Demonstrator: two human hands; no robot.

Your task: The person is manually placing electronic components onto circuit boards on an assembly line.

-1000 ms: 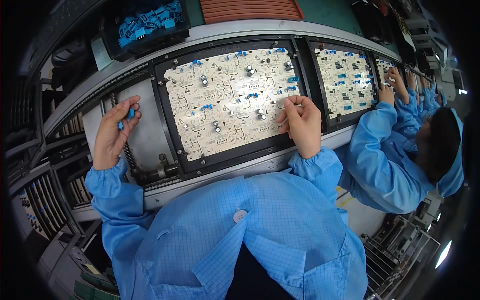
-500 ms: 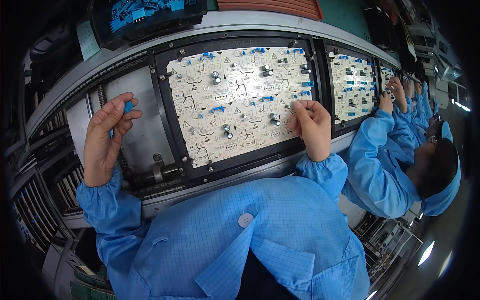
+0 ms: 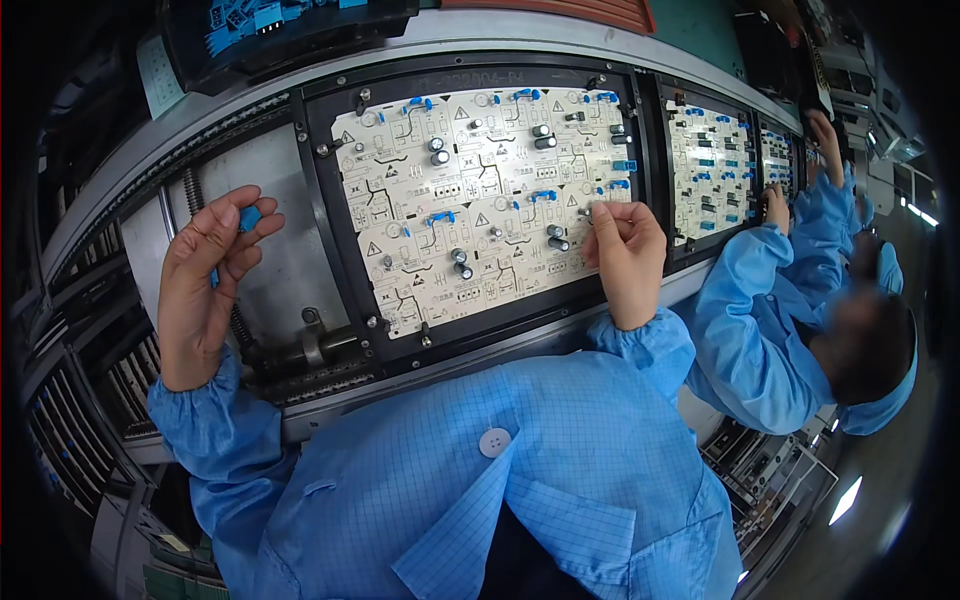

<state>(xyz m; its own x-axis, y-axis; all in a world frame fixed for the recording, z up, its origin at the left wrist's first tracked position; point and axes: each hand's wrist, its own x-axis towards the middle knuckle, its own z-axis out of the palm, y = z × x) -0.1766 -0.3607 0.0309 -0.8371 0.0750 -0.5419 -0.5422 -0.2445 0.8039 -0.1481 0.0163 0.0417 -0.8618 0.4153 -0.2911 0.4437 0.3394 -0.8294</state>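
Farther off, a co-worker's raised hand [image 3: 826, 148] has shifted toward the far side of the line, while that person's other hand [image 3: 776, 208] remains low beside the boards. At the near bench, the left hand [image 3: 198, 275] has turned slightly, so the blue block [image 3: 250, 218] between its thumb and fingers shows more plainly. The right hand [image 3: 634, 262] stays over the same right-hand part of the front board [image 3: 425, 275], thumb and finger drawn close at the tips; I cannot tell whether they pinch anything. Judging by this, attention remains on that one spot, and the block in the left hand is well apart from the board.

Counting: two blue blocks show at the left hand, the pinched one and a second [image 3: 214, 278] lower down, mostly hidden. One blue block [image 3: 624, 166] sits on the front board, near its right edge. Five pairs of dark cylinders are visible there, one pair [image 3: 438, 151] at upper left; the right hand may hide others. Three boards lie in a row: the front one inside its black frame [image 3: 330, 210], a second [image 3: 684, 215], and a third [image 3: 770, 165] beyond. One black box [image 3: 300, 45] holds loose blue blocks, too jumbled and cropped to count. One reddish ridged tray [image 3: 560, 10] lies beside it.
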